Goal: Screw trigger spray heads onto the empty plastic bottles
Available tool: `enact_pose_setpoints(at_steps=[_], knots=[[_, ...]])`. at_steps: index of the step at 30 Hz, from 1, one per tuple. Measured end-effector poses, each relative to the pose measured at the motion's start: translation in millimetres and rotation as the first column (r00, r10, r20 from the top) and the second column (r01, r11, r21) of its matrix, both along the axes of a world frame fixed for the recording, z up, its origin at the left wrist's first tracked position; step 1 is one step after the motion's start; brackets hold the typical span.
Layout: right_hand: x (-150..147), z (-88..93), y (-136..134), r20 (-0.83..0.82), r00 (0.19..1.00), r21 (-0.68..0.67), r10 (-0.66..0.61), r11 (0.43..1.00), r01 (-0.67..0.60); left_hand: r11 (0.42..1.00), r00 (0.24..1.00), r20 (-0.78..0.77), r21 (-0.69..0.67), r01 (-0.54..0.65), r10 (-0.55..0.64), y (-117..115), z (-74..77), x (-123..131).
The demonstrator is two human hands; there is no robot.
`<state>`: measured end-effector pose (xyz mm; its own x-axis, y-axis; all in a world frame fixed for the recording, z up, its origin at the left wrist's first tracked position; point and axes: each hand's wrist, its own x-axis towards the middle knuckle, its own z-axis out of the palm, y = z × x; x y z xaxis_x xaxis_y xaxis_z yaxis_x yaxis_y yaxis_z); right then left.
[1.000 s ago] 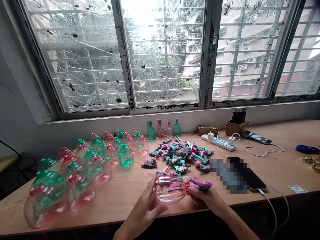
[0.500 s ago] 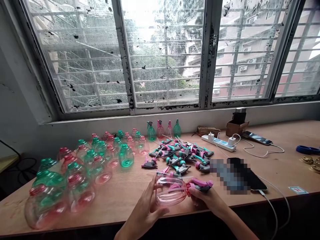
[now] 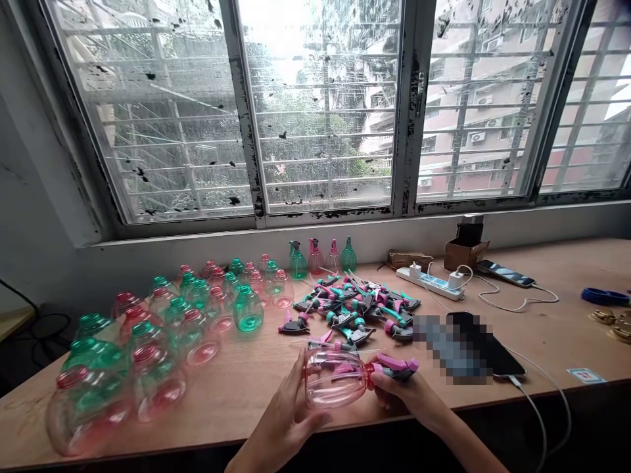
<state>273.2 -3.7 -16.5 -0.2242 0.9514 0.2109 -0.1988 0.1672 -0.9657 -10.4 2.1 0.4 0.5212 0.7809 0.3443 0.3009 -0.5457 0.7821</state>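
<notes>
A clear pink spray bottle [image 3: 335,386] lies on its side in the air above the table's front edge, its base to the left. My left hand [image 3: 283,407] cups it around the base end, thumb below. At the neck, my right hand [image 3: 394,389] is closed around the collar of a pink and grey trigger spray head [image 3: 398,365], which sits on the bottle's mouth. A thin dip tube shows inside the bottle. Just behind lies a pile of loose pink, green and grey spray heads [image 3: 362,303].
Open pink and green bottles, including a green bottle [image 3: 248,310], stand at the left. Several bottles with spray heads, among them a green one [image 3: 348,255], stand by the wall. A power strip [image 3: 430,282], a phone [image 3: 507,355] and blue scissors handles [image 3: 605,296] lie to the right.
Both hands keep their hold on the bottle and spray head, with hardly any movement. The whole view has shifted very slightly.
</notes>
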Motion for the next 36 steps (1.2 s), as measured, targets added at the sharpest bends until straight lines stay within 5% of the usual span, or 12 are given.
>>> enact_pose_setpoints(at_steps=[11,24,36], knots=[[-1,-1.6,-1,-0.096,0.995,-0.045,-0.001,0.999,-0.003,0.999,1.0,-0.01,0.032,-0.016,0.017,-1,-1.1,2],[3,-8.6,2,-0.028,0.999,-0.022,-0.044,0.999,0.043,1.0,1.0,0.009,0.009,0.018,-0.018,4,-4.3,2],[2,-4.4,1,0.0,1.0,-0.012,-0.021,1.0,0.021,0.994,0.997,0.081,-0.109,0.026,-0.017,-2,-2.1,2]])
